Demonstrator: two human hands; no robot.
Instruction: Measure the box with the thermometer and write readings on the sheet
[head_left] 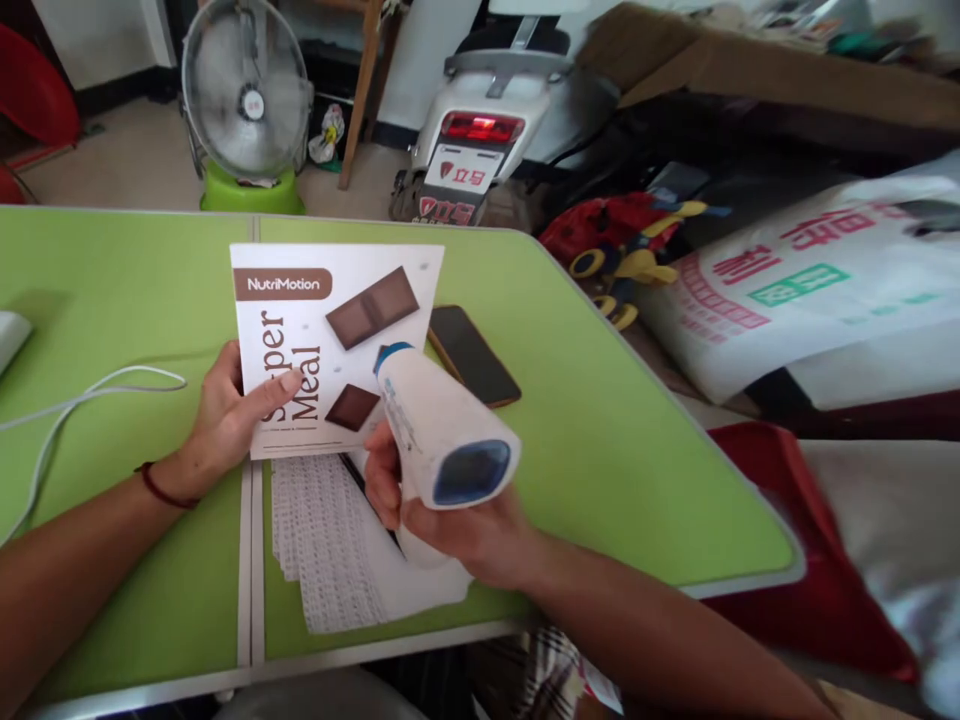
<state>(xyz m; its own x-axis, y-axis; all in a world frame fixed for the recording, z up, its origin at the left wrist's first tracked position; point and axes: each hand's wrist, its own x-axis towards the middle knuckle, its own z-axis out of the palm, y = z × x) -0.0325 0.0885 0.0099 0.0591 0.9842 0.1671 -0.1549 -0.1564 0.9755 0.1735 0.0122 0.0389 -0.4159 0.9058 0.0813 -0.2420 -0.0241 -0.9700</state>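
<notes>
Two hands are at work over the green tabletop, and nearly everything sits near its middle. At the far left edge a white object pokes into view, and from it a white cable loops across the green surface toward you. Your left hand, with a dark red band at the wrist, pins the left edge of a white packet printed "NutriMotion" and "Super Meal" with brown bars pictured on it; your thumb lies over the printed face and the fingers are closed on the packet, which is lifted at a tilt above the tabletop. Just nearer than the packet lies a white textured sheet, flat on the tabletop and reaching toward its near edge. Your right hand is wrapped around a white handheld device with a blue tip and a dark blue window at its near end; the fingers grip its handle, and the blue tip points at the packet, close to or touching its right part. Right of the device, a dark phone lies flat, partly tucked behind the packet. Beyond the tabletop, a fan stands on the floor at the far left, and a white scooter is parked to its right.
</notes>
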